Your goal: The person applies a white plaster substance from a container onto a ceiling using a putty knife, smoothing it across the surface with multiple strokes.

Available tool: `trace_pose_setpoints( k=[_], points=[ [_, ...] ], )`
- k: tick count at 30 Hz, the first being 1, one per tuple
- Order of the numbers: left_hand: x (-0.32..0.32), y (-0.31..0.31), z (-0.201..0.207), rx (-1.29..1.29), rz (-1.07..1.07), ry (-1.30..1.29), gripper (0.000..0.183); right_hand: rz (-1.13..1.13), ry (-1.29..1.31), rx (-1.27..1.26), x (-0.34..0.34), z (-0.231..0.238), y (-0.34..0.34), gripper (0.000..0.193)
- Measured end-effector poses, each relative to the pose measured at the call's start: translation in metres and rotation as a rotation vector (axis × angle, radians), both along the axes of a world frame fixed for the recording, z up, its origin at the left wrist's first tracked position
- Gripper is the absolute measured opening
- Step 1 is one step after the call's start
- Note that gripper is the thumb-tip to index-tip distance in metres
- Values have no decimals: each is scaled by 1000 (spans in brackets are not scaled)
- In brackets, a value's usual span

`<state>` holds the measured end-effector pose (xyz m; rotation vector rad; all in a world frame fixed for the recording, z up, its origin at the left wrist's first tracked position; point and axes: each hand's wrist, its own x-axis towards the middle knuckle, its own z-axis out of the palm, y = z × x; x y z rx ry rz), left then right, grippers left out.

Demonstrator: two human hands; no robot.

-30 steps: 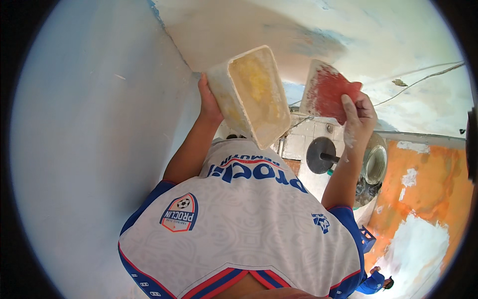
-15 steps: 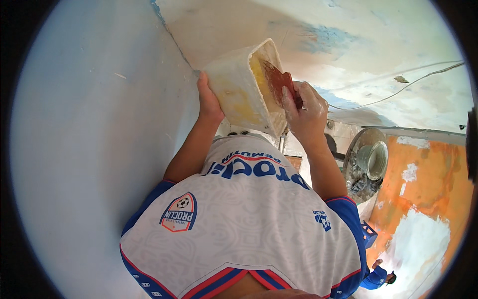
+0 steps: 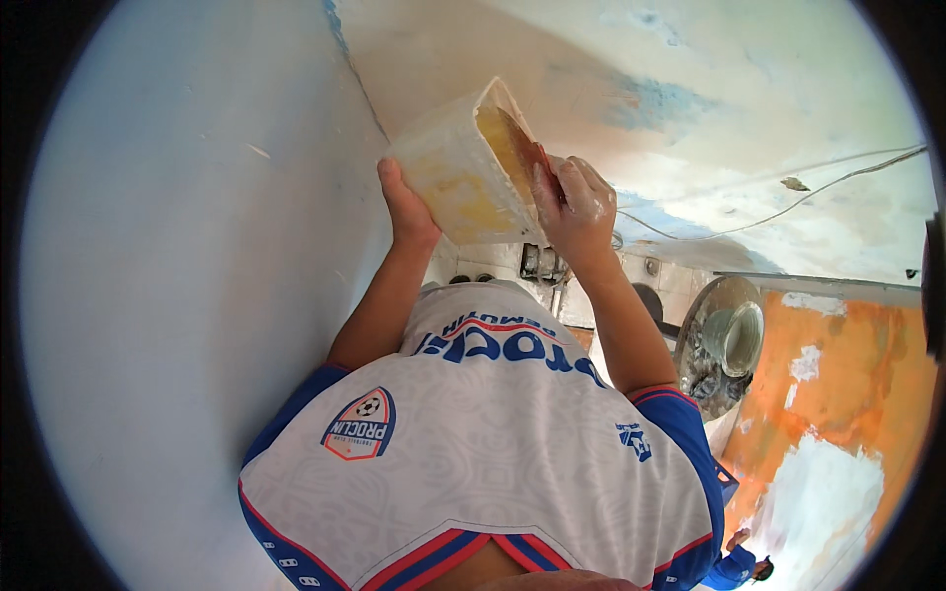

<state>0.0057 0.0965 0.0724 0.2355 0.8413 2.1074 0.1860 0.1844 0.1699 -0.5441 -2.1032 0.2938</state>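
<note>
Head view: the person looks down over a white shirt (image 3: 473, 443) with blue and red trim, both forearms raised in front of a pale blue wall (image 3: 177, 295).
Left hand (image 3: 409, 212): clasped around the underside of a cream plastic tub (image 3: 458, 172), tilted so its open mouth faces right.
Right hand (image 3: 572, 202): smeared with white, fingers closed on a reddish flat scraper (image 3: 527, 148) whose blade dips into the tub's mouth.
Tub's place: held up in the air, near the wall corner and above the shirt collar.
Contents: yellowish paste inside the tub; how much is left is unclear.
Doing it well: I judge the tub should stay tilted and steady while the blade drags along the inner wall, lifting an even load without drips.
Surroundings: orange and white patchy wall (image 3: 838, 394) at right, a round fan (image 3: 724, 345) below it, a thin cable (image 3: 788, 207) across the plaster.
</note>
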Motion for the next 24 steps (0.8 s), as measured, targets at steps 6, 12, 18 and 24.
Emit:
trace_pose_setpoints(
  k=[6, 12, 18, 24],
  points=[
    [-12, 7, -26, 37, 103, 41, 65, 31, -11, 42, -2, 5, 12, 16],
    [-16, 12, -32, 34, 182, 84, 62, 34, 53, 76, -4, -5, 25, 16],
    [-15, 18, -32, 13, 241, 120, 62, 32, 80, 82, 0, -5, 36, 19],
    [-5, 24, -17, -36, 320, 199, 60, -24, 119, 65, 7, -15, 55, 17]
  ],
)
